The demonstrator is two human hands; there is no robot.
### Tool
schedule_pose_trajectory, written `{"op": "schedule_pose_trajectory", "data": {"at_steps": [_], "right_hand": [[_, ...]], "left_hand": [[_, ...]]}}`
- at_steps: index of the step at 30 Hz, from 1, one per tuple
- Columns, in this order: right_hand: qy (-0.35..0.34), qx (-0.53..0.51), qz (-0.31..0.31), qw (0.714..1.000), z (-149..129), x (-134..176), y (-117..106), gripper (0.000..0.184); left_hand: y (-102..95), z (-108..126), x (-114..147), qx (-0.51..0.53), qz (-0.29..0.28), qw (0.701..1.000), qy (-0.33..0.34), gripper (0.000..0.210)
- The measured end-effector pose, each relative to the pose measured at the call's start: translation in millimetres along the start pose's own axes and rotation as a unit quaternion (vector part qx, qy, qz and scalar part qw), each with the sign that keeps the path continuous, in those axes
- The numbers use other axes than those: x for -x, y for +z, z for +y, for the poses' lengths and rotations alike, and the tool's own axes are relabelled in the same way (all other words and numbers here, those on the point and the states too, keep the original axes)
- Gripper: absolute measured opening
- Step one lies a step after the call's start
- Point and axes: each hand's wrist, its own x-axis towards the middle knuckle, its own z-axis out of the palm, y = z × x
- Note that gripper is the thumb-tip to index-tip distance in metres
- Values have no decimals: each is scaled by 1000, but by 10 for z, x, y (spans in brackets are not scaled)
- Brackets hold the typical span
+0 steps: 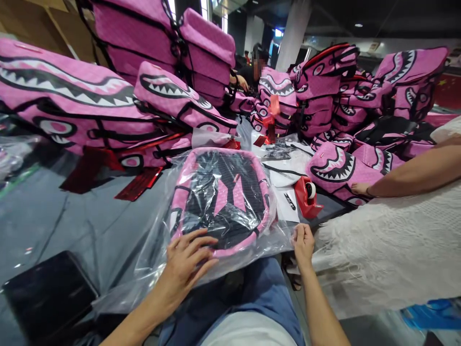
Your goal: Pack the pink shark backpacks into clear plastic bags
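Note:
A pink and black backpack (223, 192) lies in front of me inside a clear plastic bag (154, 235), its black back panel and pink straps facing up. My left hand (189, 254) rests on the near left edge of the wrapped backpack, fingers spread flat over the plastic. At the bag's near right corner, my right hand (303, 240) is closed, pinching the plastic edge between thumb and fingers. Loose plastic spreads out to the left, under my left forearm.
A red tape dispenser (308, 198) stands to the right, beside white papers (286, 204). Pink shark-mouth backpacks (72, 96) are piled left, behind and right. Another person's arm (414, 168) reaches in from the right. A black object (50, 293) lies at lower left.

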Motion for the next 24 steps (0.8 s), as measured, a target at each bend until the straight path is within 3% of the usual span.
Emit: {"op": "schedule_pose_trajectory", "data": {"at_steps": [4, 7, 10, 15, 18, 21, 24], "right_hand": [[7, -21, -4, 1000, 15, -39, -31, 53], [38, -65, 6, 997, 8, -154, -31, 58], [74, -86, 27, 993, 11, -301, 16, 65], [125, -54, -31, 990, 123, -402, 53, 64], [100, -10, -39, 994, 153, -429, -81, 59], [8, 77, 26, 997, 99, -577, -322, 46], [-70, 236, 84, 966, 38, -874, -560, 33]], "left_hand": [[42, -106, -126, 0, 28, 1000, -6, 23], [107, -183, -374, 48, -56, 995, -71, 37], [107, -222, -601, 131, -159, 970, -130, 47], [102, -271, -674, 202, -209, 945, -147, 54], [169, -371, -599, 195, -198, 950, -143, 59], [232, -492, -541, 186, -211, 951, -130, 56], [257, -558, -511, 182, -217, 952, -119, 47]]}}
